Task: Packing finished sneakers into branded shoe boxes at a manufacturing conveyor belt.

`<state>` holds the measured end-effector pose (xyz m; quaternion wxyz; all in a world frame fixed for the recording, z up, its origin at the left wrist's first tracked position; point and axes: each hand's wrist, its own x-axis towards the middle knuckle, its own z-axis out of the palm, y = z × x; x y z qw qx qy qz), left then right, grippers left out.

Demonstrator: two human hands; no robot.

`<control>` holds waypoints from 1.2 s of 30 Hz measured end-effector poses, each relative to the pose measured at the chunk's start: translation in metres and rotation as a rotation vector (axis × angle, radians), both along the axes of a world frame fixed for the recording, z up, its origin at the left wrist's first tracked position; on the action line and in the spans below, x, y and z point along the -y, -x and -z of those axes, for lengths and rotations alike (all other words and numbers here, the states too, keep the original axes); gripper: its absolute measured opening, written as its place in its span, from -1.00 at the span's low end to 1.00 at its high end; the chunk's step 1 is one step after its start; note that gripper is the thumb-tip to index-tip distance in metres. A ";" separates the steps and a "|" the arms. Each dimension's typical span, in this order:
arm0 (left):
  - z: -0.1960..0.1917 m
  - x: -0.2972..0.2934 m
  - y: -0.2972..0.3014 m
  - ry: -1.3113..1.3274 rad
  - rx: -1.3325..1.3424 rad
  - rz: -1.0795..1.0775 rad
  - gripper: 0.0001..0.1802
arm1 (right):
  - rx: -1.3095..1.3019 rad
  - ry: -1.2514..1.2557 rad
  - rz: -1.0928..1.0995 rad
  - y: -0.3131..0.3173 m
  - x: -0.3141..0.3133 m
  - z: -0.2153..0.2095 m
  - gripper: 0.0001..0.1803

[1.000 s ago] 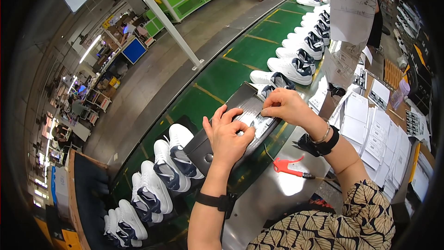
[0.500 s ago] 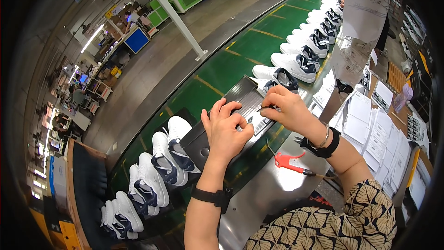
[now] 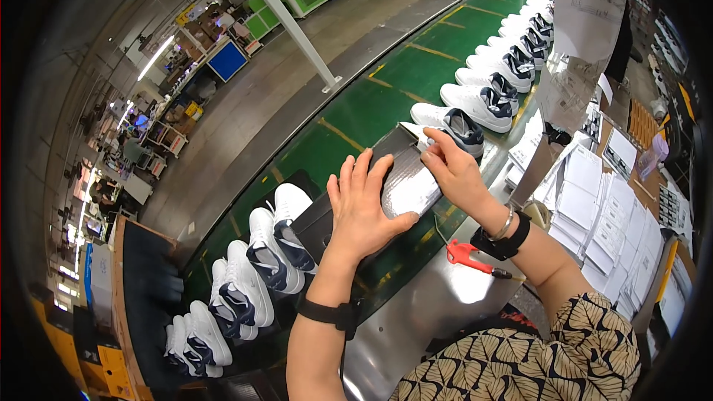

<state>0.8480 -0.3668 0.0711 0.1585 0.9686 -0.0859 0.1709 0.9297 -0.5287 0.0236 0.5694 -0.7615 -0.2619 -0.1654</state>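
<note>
A black shoebox [image 3: 319, 223] lies at a slant on the green conveyor belt [image 3: 338, 134], its surface glaring white with reflected light near my hands. Spread across that surface, my left hand [image 3: 364, 204] has its fingers apart and presses down flat. My right hand [image 3: 459, 178] is at the box's far right end, thumb and bent fingers closed at the edge; its fingertips are partly hidden. White sneakers with dark blue linings [image 3: 278, 249] stand close to the box's left end. Another such sneaker [image 3: 449, 126] sits just beyond my right hand.
More white sneakers [image 3: 486, 104] line the belt into the distance. A red air blow gun [image 3: 468, 256] lies on the metal ledge near my right forearm. Stacks of white paper [image 3: 594, 208] cover the right side. A hanging sheet [image 3: 587, 15] and a grey post [image 3: 286, 22] stand farther off.
My left hand has opened from a pinch and spread flat on the shoebox. The right hand has shifted slightly and stays at the box's far end. The printed label seen before is now lost to glare.
</note>
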 end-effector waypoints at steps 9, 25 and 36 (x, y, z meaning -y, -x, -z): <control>0.000 -0.022 -0.004 0.060 0.202 -0.125 -0.29 | 0.001 -0.097 -0.061 -0.010 0.008 0.007 -0.52; 0.086 -0.012 -0.006 -0.397 0.316 -0.162 -0.62 | -0.178 0.788 0.335 -0.153 0.039 0.150 -0.61; 0.214 -0.010 0.072 0.032 -0.225 -0.419 -0.49 | -0.157 1.039 0.117 -0.196 0.018 0.179 -0.32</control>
